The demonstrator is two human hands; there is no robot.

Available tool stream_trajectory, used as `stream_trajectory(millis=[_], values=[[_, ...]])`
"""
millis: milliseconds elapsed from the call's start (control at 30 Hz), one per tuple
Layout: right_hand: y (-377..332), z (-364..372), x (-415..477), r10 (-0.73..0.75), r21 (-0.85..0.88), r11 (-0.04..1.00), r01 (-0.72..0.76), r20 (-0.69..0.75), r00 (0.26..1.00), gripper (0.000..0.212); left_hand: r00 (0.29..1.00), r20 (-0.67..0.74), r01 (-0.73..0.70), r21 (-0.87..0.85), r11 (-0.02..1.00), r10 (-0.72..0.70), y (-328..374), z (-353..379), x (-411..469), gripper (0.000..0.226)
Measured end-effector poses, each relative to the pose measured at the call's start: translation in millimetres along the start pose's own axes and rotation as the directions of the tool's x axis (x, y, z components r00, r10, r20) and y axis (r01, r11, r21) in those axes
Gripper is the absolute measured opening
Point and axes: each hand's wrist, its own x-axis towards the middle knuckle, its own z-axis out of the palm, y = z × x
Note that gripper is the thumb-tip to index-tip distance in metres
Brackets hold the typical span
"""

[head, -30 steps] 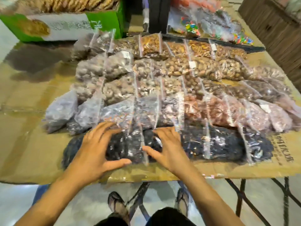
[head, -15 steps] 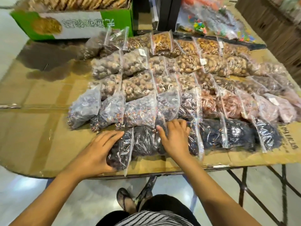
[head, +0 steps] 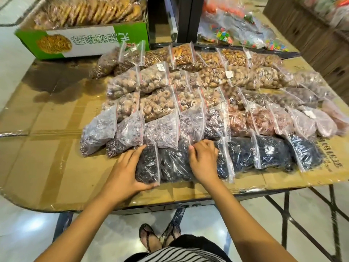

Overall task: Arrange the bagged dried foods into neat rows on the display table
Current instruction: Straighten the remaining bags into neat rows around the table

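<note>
Bags of dark dried fruit in a front row along the near edge of the cardboard-covered table, zip tops pointing toward the viewer. Leftmost dark bag cupped from its left end by the left hand, fingers spread along the bag's side and thumb tucked under its near corner, pressing rather than lifting. Right hand laid palm-down across the next dark bags just right of that one, fingers curled over their far edge, resting and not gripping anything. Directly behind the dark row, a row of greyish-purple bags running into pinkish ones toward the right. Farther back, rows of tan ring-shaped pieces, round pale brown pieces and golden-brown nuts. Beyond the far-left end of the rows, a green and white carton heaped with bagged biscuits. Past the far-right end, clear bags of coloured sweets.
</note>
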Motion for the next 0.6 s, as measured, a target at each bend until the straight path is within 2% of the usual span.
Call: stream_trajectory(millis=[167,400,467,600], values=[[4.8,-10.2,-10.6,-0.068,0.18,0.981,0.072,-0.029,0.997,0.033,0.996,0.081,-0.03,0.033,0.999,0.027,-2.9,-8.4,-1.5,0.127],[9.6,-13.9,-18.4,-0.086,0.246,0.962,0.119,-0.143,0.986,0.024,0.999,0.022,-0.047,0.017,0.999,0.046,0.4,-7.0,-7.9,0.125],[12.4,-13.9,-21.1,-0.058,0.26,0.961,0.089,-0.126,0.99,0.023,0.999,0.022,-0.043,0.008,0.999,0.043,-0.1,-6.8,-7.6,0.123],[18.1,-23.3,-17.4,-0.093,0.174,0.98,0.093,-0.007,0.996,0.024,0.997,0.054,-0.06,0.002,0.998,0.06,0.4,-10.5,-5.2,0.12]])
